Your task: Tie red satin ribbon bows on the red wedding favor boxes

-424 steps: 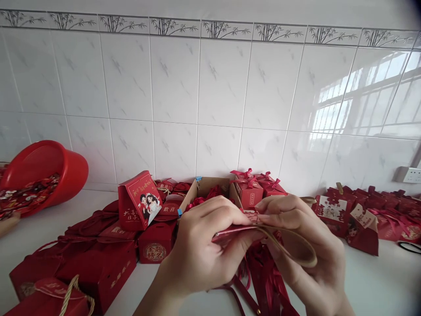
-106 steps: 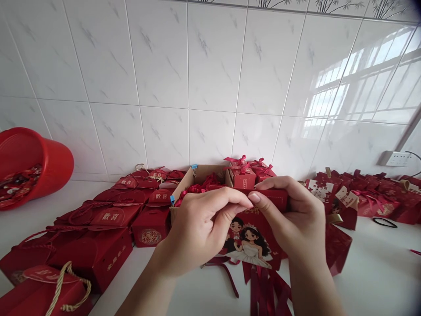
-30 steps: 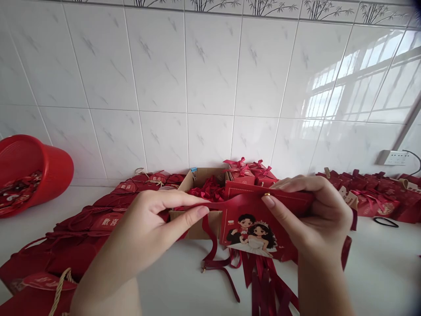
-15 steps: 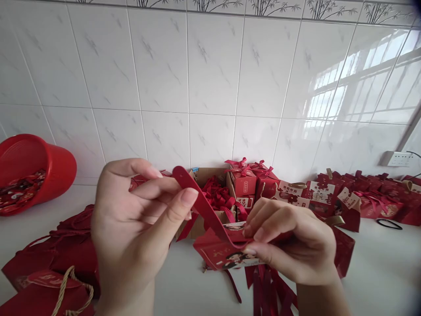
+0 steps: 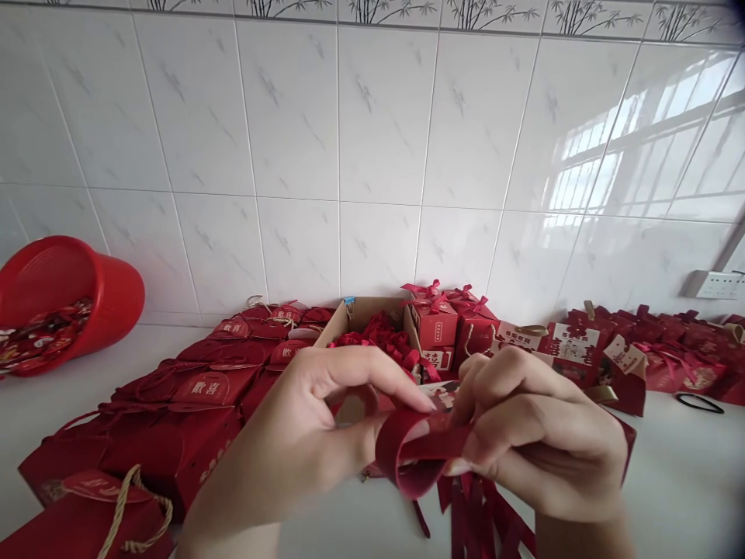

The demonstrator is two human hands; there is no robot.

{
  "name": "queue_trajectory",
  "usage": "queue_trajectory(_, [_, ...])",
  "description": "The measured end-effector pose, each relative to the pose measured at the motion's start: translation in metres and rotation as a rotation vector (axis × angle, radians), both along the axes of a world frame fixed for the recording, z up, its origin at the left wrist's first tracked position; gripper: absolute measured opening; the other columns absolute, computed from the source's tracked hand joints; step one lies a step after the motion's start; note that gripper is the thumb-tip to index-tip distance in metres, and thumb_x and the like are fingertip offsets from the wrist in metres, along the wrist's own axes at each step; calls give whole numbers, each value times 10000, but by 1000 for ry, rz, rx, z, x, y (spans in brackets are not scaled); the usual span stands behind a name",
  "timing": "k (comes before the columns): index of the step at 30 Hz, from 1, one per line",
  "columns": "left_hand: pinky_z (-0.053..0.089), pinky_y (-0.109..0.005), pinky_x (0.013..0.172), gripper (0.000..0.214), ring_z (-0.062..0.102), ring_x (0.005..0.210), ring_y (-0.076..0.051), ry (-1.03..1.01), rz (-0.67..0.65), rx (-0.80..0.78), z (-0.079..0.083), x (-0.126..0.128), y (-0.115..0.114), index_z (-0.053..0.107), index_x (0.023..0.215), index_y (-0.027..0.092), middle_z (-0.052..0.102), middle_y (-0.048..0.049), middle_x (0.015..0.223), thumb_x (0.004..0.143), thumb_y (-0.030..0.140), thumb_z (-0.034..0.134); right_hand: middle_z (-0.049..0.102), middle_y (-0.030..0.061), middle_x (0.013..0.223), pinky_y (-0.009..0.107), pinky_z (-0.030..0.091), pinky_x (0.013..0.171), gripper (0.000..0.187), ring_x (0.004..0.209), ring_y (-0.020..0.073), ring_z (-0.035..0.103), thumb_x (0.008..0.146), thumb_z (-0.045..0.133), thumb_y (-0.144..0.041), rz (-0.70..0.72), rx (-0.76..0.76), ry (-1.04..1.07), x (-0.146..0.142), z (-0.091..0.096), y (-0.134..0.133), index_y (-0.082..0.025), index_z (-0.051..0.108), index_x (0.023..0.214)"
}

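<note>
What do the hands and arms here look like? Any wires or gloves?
They're a person's: the left hand and right hand are bare, without gloves or wires. No sleeve, ring, watch or bracelet shows on either side.

You face white marbled tiles beneath a bamboo-patterned border. To your right, they carry a barred window's bright reflection, with a white socket panel lower down. Before you lies a white tabletop.
</note>
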State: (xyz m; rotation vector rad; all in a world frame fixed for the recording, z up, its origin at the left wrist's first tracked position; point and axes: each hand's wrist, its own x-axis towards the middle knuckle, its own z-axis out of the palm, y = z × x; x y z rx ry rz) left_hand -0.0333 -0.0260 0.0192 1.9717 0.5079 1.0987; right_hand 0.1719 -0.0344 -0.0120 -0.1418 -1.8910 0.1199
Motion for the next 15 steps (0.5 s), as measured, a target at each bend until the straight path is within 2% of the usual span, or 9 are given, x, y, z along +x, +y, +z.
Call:
queue_trajectory(2, [529,-170,544,58,639,638,-112,-18,17,31,1,3,1,748,758,212,679,-39,820,742,167,716,474,15,771,260,511,558,126,662,120,574,770,687,-54,-25,-21,9,0,0,-1,-163,664,827])
queue_trajectory(4, [536,-183,555,43,642,640,-114,-29,22,-21,0,5,2,744,773,207,685,-45,851,755,190,710,471,13,778,259,512,555,132,662,121,574,763,694,-56,-33,-28,11,0,0,-1,-167,656,823])
queue_trajectory(6, [520,-181,503,50,618,559,-106,-27,27,-91,0,8,1,732,794,194,681,-37,730,771,224,700,479,10,773,261,517,560,146,653,119,574,758,697,-52,-33,-19,6,0,1,-1,-169,647,829])
queue_trajectory(9, [472,-172,408,57,544,426,-92,-51,36,-81,-2,11,-4,728,785,186,613,-7,540,777,226,689,492,10,763,263,526,564,145,642,119,574,761,690,-51,-20,0,-1,0,2,0,-167,642,832])
queue_trajectory(12, [473,-187,402,48,538,403,-97,-110,47,-71,-4,13,-7,726,763,199,611,-6,534,774,211,681,506,21,762,267,533,565,104,666,131,582,779,680,-69,-4,1,8,1,2,1,-157,646,824])
queue_trajectory(15, [486,-199,411,53,574,441,-117,-79,18,-94,-3,11,-6,722,779,209,633,-17,566,783,212,669,511,26,763,269,538,563,75,681,135,582,794,673,-92,-3,3,4,1,2,2,-157,649,823])
